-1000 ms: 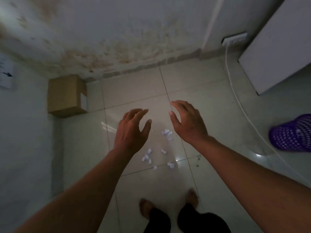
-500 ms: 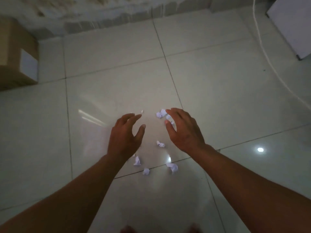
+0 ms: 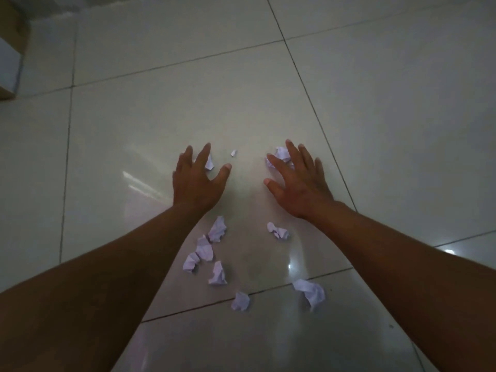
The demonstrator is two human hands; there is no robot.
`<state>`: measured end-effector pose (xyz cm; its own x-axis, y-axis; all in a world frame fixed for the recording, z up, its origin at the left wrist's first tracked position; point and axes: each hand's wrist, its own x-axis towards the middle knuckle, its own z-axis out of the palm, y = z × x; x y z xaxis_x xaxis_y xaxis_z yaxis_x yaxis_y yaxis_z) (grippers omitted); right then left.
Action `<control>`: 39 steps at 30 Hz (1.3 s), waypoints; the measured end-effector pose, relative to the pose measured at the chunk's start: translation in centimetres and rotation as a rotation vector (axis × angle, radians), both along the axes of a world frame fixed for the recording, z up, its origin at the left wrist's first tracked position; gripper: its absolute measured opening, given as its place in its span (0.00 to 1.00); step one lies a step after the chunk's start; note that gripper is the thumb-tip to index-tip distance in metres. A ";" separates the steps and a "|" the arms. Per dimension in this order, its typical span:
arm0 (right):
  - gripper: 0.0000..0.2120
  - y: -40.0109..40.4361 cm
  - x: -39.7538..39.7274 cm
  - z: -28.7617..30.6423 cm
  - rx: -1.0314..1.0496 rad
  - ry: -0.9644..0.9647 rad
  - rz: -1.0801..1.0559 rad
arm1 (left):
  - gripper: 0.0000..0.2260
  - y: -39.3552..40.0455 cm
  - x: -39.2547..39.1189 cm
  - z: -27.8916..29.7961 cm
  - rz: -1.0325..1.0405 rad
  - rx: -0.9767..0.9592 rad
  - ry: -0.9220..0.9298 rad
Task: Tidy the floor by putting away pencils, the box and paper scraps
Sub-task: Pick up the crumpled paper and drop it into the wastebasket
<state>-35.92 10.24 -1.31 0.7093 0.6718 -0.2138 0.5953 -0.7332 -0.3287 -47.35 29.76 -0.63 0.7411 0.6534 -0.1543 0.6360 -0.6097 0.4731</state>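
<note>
Head view shows me a glossy tiled floor point(image 3: 161, 116) in dim light, with a cardboard box point(image 3: 9, 47) cut off at the far left edge, well apart from my hands. A bright reflection point(image 3: 449, 251) sits on a tile at the right. Nothing lies between my hands and the paper.

My left hand point(image 3: 197, 181) is spread wide, fingers straight and apart, low over the floor; a crumpled scrap point(image 3: 209, 163) shows just beyond it between the fingers and thumb, and I cannot tell whether it touches. A tiny scrap point(image 3: 233, 152) lies just to the right of those fingertips. My right hand point(image 3: 298, 181) is also spread with fingers extended, and a crumpled piece point(image 3: 281, 155) sits under its fingertips at the far side; it holds nothing.

The other paper scraps point(image 3: 208, 249) lie nearer to me, behind both wrists: a cluster by the left forearm, one scrap point(image 3: 278, 231) near the right wrist, and two more point(image 3: 311, 291) along the near tile joint.
</note>
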 end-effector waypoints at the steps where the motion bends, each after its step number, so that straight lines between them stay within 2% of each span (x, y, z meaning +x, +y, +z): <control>1: 0.28 0.3 0.1 -0.5 -0.014 0.004 -0.006 | 0.31 0.2 0.4 -0.6 -0.015 -0.002 -0.004; 4: 0.27 0.7 -0.2 -1.7 0.019 -0.039 -0.020 | 0.29 0.2 1.5 -1.8 -0.073 0.004 0.016; 8: 0.23 -0.4 -1.7 -2.2 0.120 -0.099 0.033 | 0.28 -0.1 2.0 -2.6 -0.325 0.113 0.013; 12: 0.19 -2.4 -3.4 -1.8 0.283 -0.141 0.141 | 0.26 -0.9 1.4 -2.0 -0.433 0.029 -0.079; 15: 0.17 -3.2 -3.9 -1.2 0.429 -0.090 0.102 | 0.22 -1.6 -0.6 -2.1 -0.500 0.018 -0.146; 17: 0.20 -3.2 -4.3 -1.1 0.359 -0.053 0.075 | 0.22 -2.2 -2.6 -2.0 -0.526 0.000 -0.142; 19: 0.22 -3.3 -5.3 -0.9 0.260 -0.022 0.135 | 0.23 -2.9 -4.6 -1.7 -0.550 -0.006 -0.153; 23: 0.19 -4.8 -8.0 0.0 0.368 0.020 0.200 | 0.23 -4.8 -8.3 -1.4 -0.640 0.018 -0.171; 25: 0.22 -6.2 -9.5 0.5 0.371 -0.025 0.174 | 0.28 -5.3 -10.1 -1.2 -0.675 0.070 -0.171; 29: 0.33 -8.8 -12.8 0.4 0.206 -0.147 0.139 | 0.48 -5.9 -12.9 -0.8 -0.710 0.203 -0.075; 32: 0.35 -9.4 -14.3 -0.7 0.089 -0.217 0.139 | 0.53 -6.8 -14.1 -1.1 -0.705 0.212 0.012; 35: 0.32 -8.5 -14.4 -1.5 0.051 -0.253 0.111 | 0.49 -7.6 -14.0 -2.1 -0.647 0.237 0.024; 39: 0.27 -5.7 -12.4 -1.6 0.114 -0.200 0.079 | 0.34 -7.7 -12.6 -3.0 -0.564 0.207 -0.049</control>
